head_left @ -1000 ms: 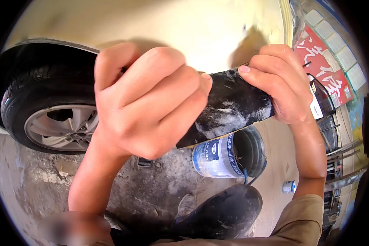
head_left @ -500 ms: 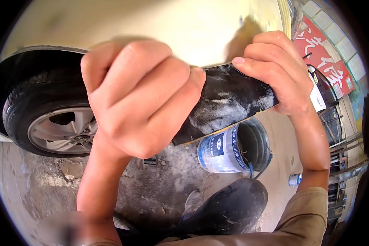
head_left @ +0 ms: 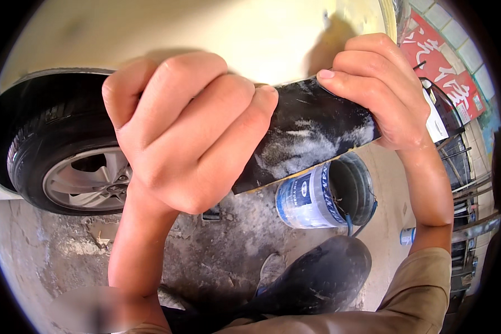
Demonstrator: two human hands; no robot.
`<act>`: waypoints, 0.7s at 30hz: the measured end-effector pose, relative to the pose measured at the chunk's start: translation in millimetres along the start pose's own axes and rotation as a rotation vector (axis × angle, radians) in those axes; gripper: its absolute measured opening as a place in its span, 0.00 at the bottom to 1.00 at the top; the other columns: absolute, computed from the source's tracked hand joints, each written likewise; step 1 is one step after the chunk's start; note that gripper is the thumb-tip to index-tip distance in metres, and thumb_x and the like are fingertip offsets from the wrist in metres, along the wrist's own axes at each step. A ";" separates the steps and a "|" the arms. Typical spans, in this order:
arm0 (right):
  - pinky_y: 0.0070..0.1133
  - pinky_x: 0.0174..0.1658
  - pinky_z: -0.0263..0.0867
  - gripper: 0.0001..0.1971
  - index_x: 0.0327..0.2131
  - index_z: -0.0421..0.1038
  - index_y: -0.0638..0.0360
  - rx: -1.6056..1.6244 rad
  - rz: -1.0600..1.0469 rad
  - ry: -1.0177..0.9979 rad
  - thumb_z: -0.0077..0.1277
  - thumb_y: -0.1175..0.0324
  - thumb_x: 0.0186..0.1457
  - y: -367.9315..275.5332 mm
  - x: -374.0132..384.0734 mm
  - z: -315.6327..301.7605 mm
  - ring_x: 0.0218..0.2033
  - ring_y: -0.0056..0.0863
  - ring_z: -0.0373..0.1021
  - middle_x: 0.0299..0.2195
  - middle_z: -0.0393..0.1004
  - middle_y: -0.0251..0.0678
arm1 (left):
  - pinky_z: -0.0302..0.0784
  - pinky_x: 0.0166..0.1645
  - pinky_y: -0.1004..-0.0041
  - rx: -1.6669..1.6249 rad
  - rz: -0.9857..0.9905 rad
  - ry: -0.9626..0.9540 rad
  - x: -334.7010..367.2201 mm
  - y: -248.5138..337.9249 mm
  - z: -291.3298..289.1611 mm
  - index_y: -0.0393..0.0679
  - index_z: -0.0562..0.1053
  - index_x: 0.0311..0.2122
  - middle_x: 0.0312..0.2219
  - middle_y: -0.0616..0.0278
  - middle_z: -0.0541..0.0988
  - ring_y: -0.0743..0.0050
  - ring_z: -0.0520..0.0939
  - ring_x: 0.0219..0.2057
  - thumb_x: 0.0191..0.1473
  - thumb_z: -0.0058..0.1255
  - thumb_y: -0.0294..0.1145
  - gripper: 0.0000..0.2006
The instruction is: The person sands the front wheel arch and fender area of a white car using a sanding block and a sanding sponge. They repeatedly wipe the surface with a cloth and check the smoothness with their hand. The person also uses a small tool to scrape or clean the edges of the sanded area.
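Observation:
Both my hands grip a dark, flat sanding block (head_left: 303, 139), its black face smeared with white dust and its lower edge yellowish. My left hand (head_left: 183, 128) is closed round the left end, covering much of it. At the other end, my right hand (head_left: 381, 92) is closed too, thumb lying along the upper edge. The block is held up against the lower part of a cream-yellow car body panel (head_left: 250, 33), tilted with its right end higher. Its far face, towards the panel, is hidden.
A car wheel (head_left: 86, 181) stands left of my left arm. Below the block a blue-and-white bucket (head_left: 306, 200) lies tilted on the stained concrete floor (head_left: 222, 245), near my bent knee (head_left: 328, 273). A small can (head_left: 407, 236), a red sign (head_left: 442, 64) and metal bars are at the right.
The view has shifted slightly, so the wheel and bucket appear a little further right. Both hands have moved a little with the sanding block, keeping their grip.

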State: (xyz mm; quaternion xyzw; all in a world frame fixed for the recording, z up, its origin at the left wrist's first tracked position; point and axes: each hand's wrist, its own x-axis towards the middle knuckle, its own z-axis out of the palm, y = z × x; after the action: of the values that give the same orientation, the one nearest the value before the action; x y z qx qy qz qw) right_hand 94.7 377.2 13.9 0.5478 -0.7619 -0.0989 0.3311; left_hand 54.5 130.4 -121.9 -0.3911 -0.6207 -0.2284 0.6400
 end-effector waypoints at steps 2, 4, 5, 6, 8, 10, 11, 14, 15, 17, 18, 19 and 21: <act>0.33 0.39 0.75 0.19 0.39 0.81 0.70 0.003 -0.031 -0.001 0.64 0.74 0.39 -3.1 8.9 4.5 0.35 0.44 0.76 0.33 0.79 0.45 | 0.71 0.50 0.69 0.040 0.004 0.006 -1.8 -2.3 -11.2 0.46 0.88 0.34 0.29 0.69 0.83 0.68 0.81 0.36 0.39 0.63 0.40 0.16; 0.33 0.37 0.75 0.19 0.38 0.80 0.72 0.010 -0.076 0.027 0.64 0.75 0.37 -7.8 17.1 13.6 0.34 0.44 0.76 0.33 0.79 0.46 | 0.71 0.50 0.68 0.069 -0.044 -0.065 -0.1 -2.3 -25.9 0.47 0.88 0.35 0.30 0.69 0.84 0.68 0.81 0.37 0.41 0.64 0.41 0.15; 0.33 0.36 0.75 0.19 0.38 0.80 0.73 0.020 -0.100 0.088 0.64 0.75 0.37 -8.7 20.4 20.2 0.34 0.45 0.76 0.32 0.78 0.46 | 0.71 0.50 0.67 0.103 -0.032 -0.088 2.0 -1.3 -31.1 0.47 0.88 0.36 0.30 0.69 0.84 0.68 0.81 0.38 0.42 0.64 0.41 0.15; 0.32 0.36 0.75 0.19 0.37 0.79 0.75 0.032 -0.120 0.133 0.64 0.75 0.36 -8.3 21.0 22.6 0.33 0.45 0.76 0.32 0.78 0.46 | 0.71 0.50 0.67 0.127 0.002 -0.083 4.4 0.0 -32.5 0.47 0.88 0.36 0.30 0.69 0.84 0.68 0.82 0.38 0.42 0.64 0.41 0.15; 0.32 0.36 0.74 0.20 0.37 0.79 0.75 0.052 -0.111 0.123 0.64 0.75 0.36 -5.8 16.0 18.7 0.33 0.45 0.76 0.32 0.78 0.47 | 0.71 0.50 0.67 0.119 -0.007 -0.122 10.4 3.5 -28.1 0.47 0.88 0.37 0.30 0.69 0.84 0.67 0.82 0.37 0.42 0.65 0.41 0.15; 0.32 0.37 0.74 0.21 0.38 0.79 0.74 0.035 -0.074 0.028 0.64 0.75 0.36 1.9 4.8 2.0 0.34 0.45 0.76 0.33 0.78 0.47 | 0.71 0.51 0.68 0.043 0.031 -0.012 14.8 6.1 -10.1 0.47 0.88 0.36 0.29 0.68 0.84 0.67 0.82 0.37 0.42 0.64 0.41 0.15; 0.32 0.37 0.74 0.21 0.39 0.79 0.73 0.032 -0.055 -0.036 0.64 0.74 0.37 4.8 -0.8 -3.6 0.34 0.45 0.76 0.34 0.79 0.47 | 0.70 0.51 0.68 0.033 0.038 0.016 15.7 6.9 -0.5 0.47 0.88 0.35 0.29 0.68 0.83 0.67 0.82 0.37 0.42 0.64 0.41 0.15; 0.32 0.39 0.75 0.22 0.41 0.80 0.71 -0.015 -0.044 0.005 0.65 0.72 0.37 10.3 -10.1 -6.1 0.37 0.46 0.77 0.35 0.80 0.47 | 0.70 0.51 0.69 0.004 0.068 0.004 12.9 5.5 8.4 0.47 0.88 0.34 0.28 0.69 0.83 0.67 0.81 0.37 0.42 0.63 0.42 0.15; 0.32 0.39 0.75 0.23 0.41 0.80 0.71 -0.014 -0.057 0.009 0.65 0.72 0.37 9.0 -9.5 -4.0 0.37 0.46 0.77 0.35 0.80 0.47 | 0.71 0.51 0.68 0.029 0.066 -0.004 10.5 4.4 6.0 0.47 0.88 0.34 0.28 0.69 0.83 0.66 0.82 0.37 0.43 0.63 0.43 0.15; 0.31 0.38 0.75 0.24 0.42 0.80 0.72 -0.014 -0.079 0.027 0.65 0.72 0.37 3.0 -2.1 5.2 0.38 0.46 0.77 0.35 0.80 0.47 | 0.72 0.51 0.67 0.051 0.032 -0.031 5.9 1.8 -8.9 0.47 0.89 0.35 0.29 0.68 0.84 0.66 0.82 0.37 0.44 0.63 0.44 0.16; 0.32 0.39 0.75 0.21 0.41 0.79 0.70 -0.052 -0.071 0.095 0.64 0.72 0.38 -3.2 2.0 10.3 0.37 0.44 0.78 0.35 0.79 0.47 | 0.72 0.50 0.68 0.063 -0.036 -0.088 4.2 0.7 -18.6 0.47 0.89 0.35 0.29 0.68 0.84 0.66 0.81 0.38 0.43 0.63 0.44 0.16; 0.32 0.39 0.75 0.19 0.39 0.77 0.68 -0.090 -0.060 0.163 0.63 0.71 0.40 -10.3 6.0 15.7 0.37 0.43 0.78 0.34 0.78 0.46 | 0.72 0.50 0.68 0.116 -0.046 -0.109 3.1 1.5 -26.9 0.47 0.89 0.35 0.29 0.69 0.84 0.67 0.81 0.38 0.43 0.63 0.44 0.16; 0.28 0.36 0.75 0.11 0.30 0.73 0.64 -0.119 -0.027 0.374 0.60 0.71 0.42 -18.5 10.6 26.3 0.33 0.37 0.78 0.31 0.75 0.43 | 0.71 0.50 0.68 0.176 -0.069 -0.170 3.8 2.1 -35.2 0.48 0.89 0.36 0.30 0.69 0.85 0.68 0.81 0.38 0.42 0.63 0.43 0.16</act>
State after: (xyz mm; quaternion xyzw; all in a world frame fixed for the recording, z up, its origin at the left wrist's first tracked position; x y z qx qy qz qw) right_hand 90.9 355.1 -11.4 0.5464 -0.6724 -0.0446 0.4973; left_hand 78.2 104.8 -115.9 -0.3298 -0.7033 -0.1611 0.6088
